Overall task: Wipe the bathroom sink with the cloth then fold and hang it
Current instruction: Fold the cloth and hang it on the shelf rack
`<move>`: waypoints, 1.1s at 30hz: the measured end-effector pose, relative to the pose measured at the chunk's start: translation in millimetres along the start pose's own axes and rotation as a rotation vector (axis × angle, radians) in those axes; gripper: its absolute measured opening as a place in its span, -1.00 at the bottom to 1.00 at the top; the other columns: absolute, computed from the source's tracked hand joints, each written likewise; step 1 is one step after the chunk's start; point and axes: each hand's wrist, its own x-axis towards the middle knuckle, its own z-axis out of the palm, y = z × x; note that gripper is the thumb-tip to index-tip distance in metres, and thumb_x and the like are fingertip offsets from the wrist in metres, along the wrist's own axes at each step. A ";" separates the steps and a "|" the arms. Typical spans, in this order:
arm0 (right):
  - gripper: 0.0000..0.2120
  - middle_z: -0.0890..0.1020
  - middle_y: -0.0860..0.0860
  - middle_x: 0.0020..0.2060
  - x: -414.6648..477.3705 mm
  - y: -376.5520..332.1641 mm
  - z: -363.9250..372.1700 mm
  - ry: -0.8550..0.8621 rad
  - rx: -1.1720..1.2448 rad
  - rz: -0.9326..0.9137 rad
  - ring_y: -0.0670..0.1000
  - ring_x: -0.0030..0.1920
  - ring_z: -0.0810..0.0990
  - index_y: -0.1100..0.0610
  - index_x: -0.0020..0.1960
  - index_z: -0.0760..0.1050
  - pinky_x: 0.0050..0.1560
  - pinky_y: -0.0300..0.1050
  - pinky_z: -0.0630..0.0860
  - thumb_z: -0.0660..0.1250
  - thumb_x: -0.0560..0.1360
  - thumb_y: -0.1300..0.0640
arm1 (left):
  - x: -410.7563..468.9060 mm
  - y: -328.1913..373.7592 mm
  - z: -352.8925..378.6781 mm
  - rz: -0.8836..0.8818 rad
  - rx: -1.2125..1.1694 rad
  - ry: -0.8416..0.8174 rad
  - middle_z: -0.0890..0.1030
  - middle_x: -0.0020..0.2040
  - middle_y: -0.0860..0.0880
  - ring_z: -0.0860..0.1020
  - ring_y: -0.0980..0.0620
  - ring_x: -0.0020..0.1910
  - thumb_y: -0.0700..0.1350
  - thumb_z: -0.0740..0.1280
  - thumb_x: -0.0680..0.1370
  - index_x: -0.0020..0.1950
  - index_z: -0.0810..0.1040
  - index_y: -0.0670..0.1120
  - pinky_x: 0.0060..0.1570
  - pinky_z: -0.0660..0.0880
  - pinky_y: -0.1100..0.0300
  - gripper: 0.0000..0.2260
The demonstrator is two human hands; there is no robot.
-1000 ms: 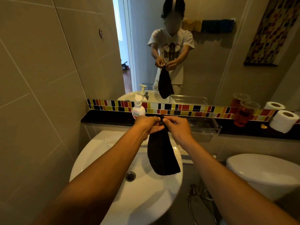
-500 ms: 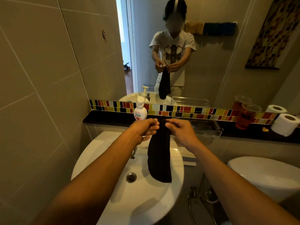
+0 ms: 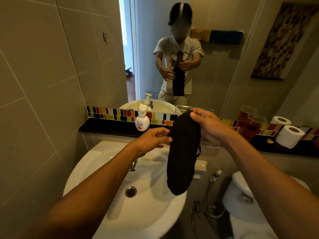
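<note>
A black cloth (image 3: 182, 156) hangs in a long narrow fold over the right side of the white sink (image 3: 148, 213). My right hand (image 3: 207, 125) grips its top end, thumb on the front. My left hand (image 3: 153, 138) is lower, at the cloth's left edge, fingertips pinching or touching that edge. The cloth's bottom end dangles just above the basin rim. The sink drain (image 3: 130, 191) lies below my left forearm, and the faucet (image 3: 133, 165) is mostly hidden behind that arm.
A soap pump bottle (image 3: 142, 120) stands on the dark ledge (image 3: 107, 127) behind the sink. Further right are two orange cups (image 3: 251, 127), toilet paper rolls (image 3: 290, 136) and a wire tray. The toilet (image 3: 241, 200) sits right, a spray hose beside it. The mirror shows a person.
My right hand has lifted the cloth's top end up and rightward. My left hand has dropped from the top to the cloth's left edge, and the cloth hangs longer.
</note>
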 end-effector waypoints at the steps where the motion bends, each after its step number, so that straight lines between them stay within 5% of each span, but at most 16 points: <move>1: -0.80 0.63 0.09 0.06 -1.3 2.7 -8.9 0.039 -0.052 -0.005 0.08 0.17 0.57 0.08 0.12 0.54 0.21 0.05 0.48 0.15 0.61 0.16 | 1.0 1.6 -1.9 0.001 -0.023 0.020 0.63 0.04 -0.01 0.60 0.04 0.08 -0.17 0.32 0.54 0.11 0.53 -0.06 0.23 0.46 0.01 -0.84; 7: -0.80 0.59 0.10 -0.14 -10.8 36.6 -40.7 0.283 -0.435 -0.018 0.11 -0.06 0.56 -0.01 -0.10 0.54 0.03 0.10 0.49 0.17 0.61 0.07 | 8.0 18.8 -14.3 0.078 0.028 0.124 0.66 -0.02 -0.10 0.64 -0.01 0.02 -0.15 0.31 0.55 0.04 0.52 -0.11 0.12 0.52 0.09 -0.90; 12: -0.81 0.57 0.03 -0.16 -15.0 41.2 -37.4 0.373 -0.455 -0.064 0.03 -0.08 0.56 -0.04 -0.10 0.50 -0.08 -0.04 0.48 0.14 0.62 0.08 | 10.0 30.1 -2.8 0.130 0.086 0.168 0.66 -0.12 -0.11 0.65 0.01 -0.13 -0.16 0.28 0.57 0.06 0.51 -0.12 0.00 0.58 0.12 -0.90; 16: -0.81 0.60 0.08 -0.06 -17.0 -8.5 -39.3 0.389 -0.364 -0.209 0.06 0.00 0.58 -0.03 -0.06 0.53 0.01 0.06 0.55 0.16 0.61 0.11 | 14.0 71.9 -10.3 0.260 0.045 0.362 0.62 -0.08 -0.05 0.61 0.07 -0.11 -0.10 0.28 0.57 0.06 0.54 -0.06 -0.10 0.54 0.22 -0.89; 20: -0.82 0.58 -0.05 -0.13 -17.6 -51.8 -33.4 0.448 -0.282 -0.347 -0.09 -0.09 0.59 -0.04 -0.07 0.49 -0.17 -0.19 0.55 0.15 0.62 0.12 | 21.8 121.3 -16.1 0.338 0.031 0.428 0.59 -0.04 0.06 0.58 0.12 -0.02 -0.06 0.22 0.60 0.07 0.47 0.00 -0.05 0.55 0.23 -0.91; 25: -0.86 0.56 0.03 -0.13 -12.7 -13.6 -35.1 0.412 -0.410 -0.146 0.08 -0.06 0.60 0.06 -0.02 0.46 -0.23 -0.04 0.59 0.14 0.62 0.10 | 34.9 90.6 4.3 0.247 0.102 0.468 0.55 -0.07 -0.06 0.57 -0.02 -0.08 -0.06 0.19 0.61 0.09 0.42 -0.03 -0.07 0.56 0.02 -0.90; 30: -0.85 0.61 0.13 -0.10 -16.9 7.7 -41.5 0.344 -0.438 -0.043 0.14 -0.05 0.65 0.11 -0.01 0.49 -0.07 0.16 0.65 0.17 0.61 0.08 | 33.4 57.7 4.4 0.147 0.029 0.364 0.60 -0.17 -0.07 0.59 0.04 -0.24 -0.11 0.23 0.60 0.08 0.47 -0.13 -0.30 0.58 0.20 -0.88; 33: -0.85 0.60 0.14 -0.07 -16.7 13.7 -39.4 0.333 -0.420 -0.019 0.12 -0.03 0.65 0.10 -0.02 0.48 -0.06 0.14 0.65 0.15 0.62 0.10 | 33.2 45.2 7.0 0.113 -0.032 0.344 0.61 -0.10 -0.08 0.61 0.05 -0.17 -0.11 0.23 0.60 0.15 0.45 -0.17 -0.25 0.61 0.20 -0.81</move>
